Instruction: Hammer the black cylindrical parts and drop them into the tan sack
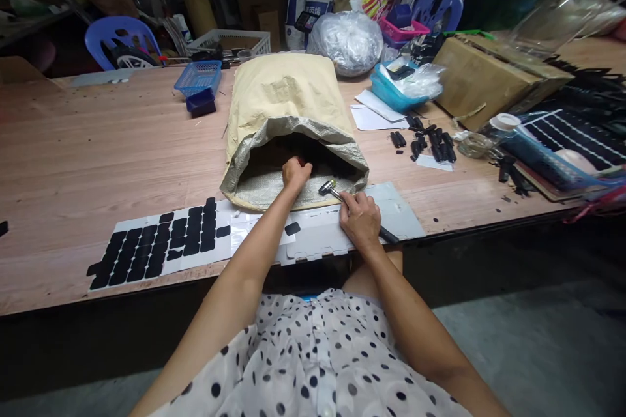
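A tan woven sack lies on the wooden table with its open mouth facing me. My left hand reaches into that mouth, its fingers curled shut on something I cannot make out. My right hand rests on a pale sheet at the table's front edge. It grips a small hammer with a metal head and black handle. A white sheet carrying several black pads lies to the left, and one loose black pad sits between my arms.
Small black parts are scattered at the right, near a cardboard box, blue trays and a clear bag. A blue basket stands at the back left, and blue chairs stand behind the table.
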Available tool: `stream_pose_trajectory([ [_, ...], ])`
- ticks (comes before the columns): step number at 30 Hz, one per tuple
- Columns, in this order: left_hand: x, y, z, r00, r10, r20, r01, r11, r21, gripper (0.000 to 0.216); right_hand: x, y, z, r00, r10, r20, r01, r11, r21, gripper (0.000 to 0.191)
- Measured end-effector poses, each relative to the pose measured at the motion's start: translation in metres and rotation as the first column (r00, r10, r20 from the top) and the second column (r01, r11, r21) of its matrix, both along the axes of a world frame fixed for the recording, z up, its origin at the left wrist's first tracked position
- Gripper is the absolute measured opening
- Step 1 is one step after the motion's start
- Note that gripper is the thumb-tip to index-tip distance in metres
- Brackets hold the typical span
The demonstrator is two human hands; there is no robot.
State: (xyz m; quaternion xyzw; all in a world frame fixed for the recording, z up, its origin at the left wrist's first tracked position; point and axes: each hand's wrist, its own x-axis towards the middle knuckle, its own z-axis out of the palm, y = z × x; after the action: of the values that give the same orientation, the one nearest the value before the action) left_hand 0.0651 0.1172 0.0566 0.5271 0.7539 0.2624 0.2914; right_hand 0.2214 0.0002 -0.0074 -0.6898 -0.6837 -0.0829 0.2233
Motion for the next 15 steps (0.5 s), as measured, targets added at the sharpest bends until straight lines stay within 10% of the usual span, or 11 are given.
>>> stream_pose_trajectory([
  [6, 0.001, 0.001, -0.001, 0.984, -0.047, -0.174, 0.025, 0.992, -0.128, 0.010, 0.000, 0.000, 0.001, 1.000, -0.002, -0.023, 0.002, 1.000, -0.016, 0.031],
  [15, -0.054, -0.065, -0.016, 0.948, -0.317, 0.029, 0.310, 0.940, 0.141, 0.014, -0.001, 0.001, 0.000, 1.000, -0.017, -0.021, 0.017, 1.000, -0.004, 0.031],
])
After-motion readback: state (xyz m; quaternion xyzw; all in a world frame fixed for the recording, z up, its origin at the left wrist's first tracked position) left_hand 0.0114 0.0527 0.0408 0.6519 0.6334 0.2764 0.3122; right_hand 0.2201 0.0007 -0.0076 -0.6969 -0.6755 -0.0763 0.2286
